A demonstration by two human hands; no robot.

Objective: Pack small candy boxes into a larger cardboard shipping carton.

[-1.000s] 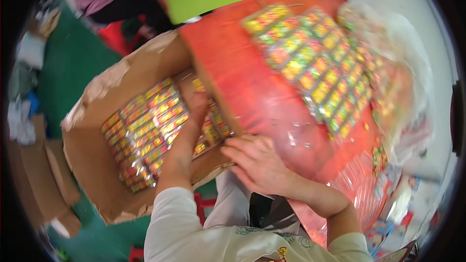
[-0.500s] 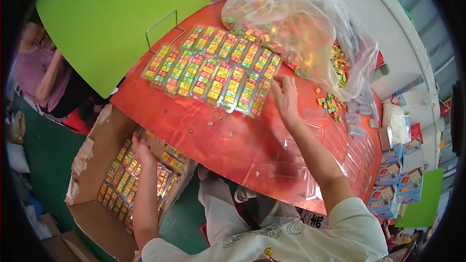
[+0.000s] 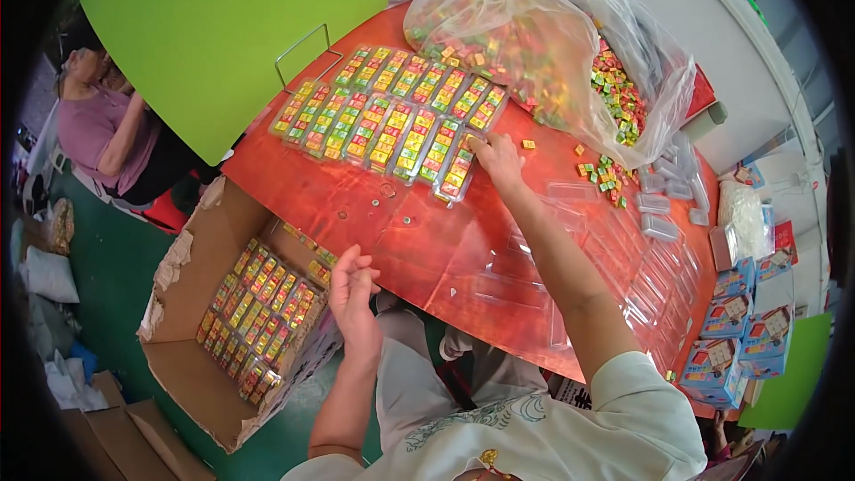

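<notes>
At the far left, a seated co-worker in a mauve top (image 3: 102, 138) was seen beyond a torn-edged cardboard box (image 3: 183, 387), in which filled clear trays of coloured blocks (image 3: 258, 303) were laid in rows. A green panel (image 3: 232, 44) and a bent wire handle (image 3: 307, 58) were placed above it. The left hand (image 3: 354, 307) was held by the near edge of the red tabletop (image 3: 427, 254), its fingers loosely curled and released, with nothing seen between them. On the tabletop, two slanting rows of filled trays (image 3: 356, 129) were set side by side. The end tray of the near row (image 3: 456, 174) was touched at its far right corner by the fingers of the right hand (image 3: 499, 160); whether it was pinched or merely pressed could not be told. From those fingertips the tray was extended leftward and toward the body, its long axis slanted, so it was reached most closely by the right hand, the left being well apart. Farther right, a lone yellow block (image 3: 528, 144), a translucent bag of blocks (image 3: 525, 62), empty clear trays (image 3: 659, 281) and blue printed boxes (image 3: 712, 361) were seen.
</notes>
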